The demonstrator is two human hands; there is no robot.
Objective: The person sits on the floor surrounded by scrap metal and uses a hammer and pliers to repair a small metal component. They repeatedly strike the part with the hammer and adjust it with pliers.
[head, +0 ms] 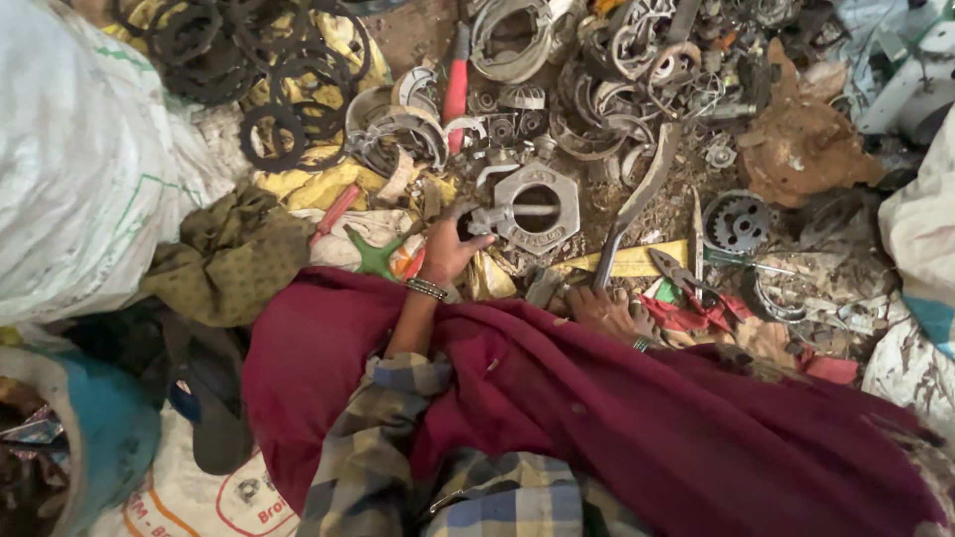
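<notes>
My left hand point(448, 247), with a bangle at the wrist and a plaid sleeve behind it, reaches forward over my maroon cloth-covered lap. Its fingers are closed on a small grey metal part point(476, 219) on the ground. This part lies against a large hexagonal metal ring point(537, 207) with a round hole, just right of the hand. A green star-shaped piece point(375, 257) lies just left of the hand. My right hand is not in view. My bare foot point(607, 310) pokes out from the cloth on the right.
Scrap metal covers the ground ahead: curved shoes and rings point(512, 40), a gear point(741, 221), a long flat bar point(637, 199), pliers point(686, 278), black rubber rings point(259, 60), a red-handled tool point(456, 85). White sacks point(80, 159) stand at the left and right.
</notes>
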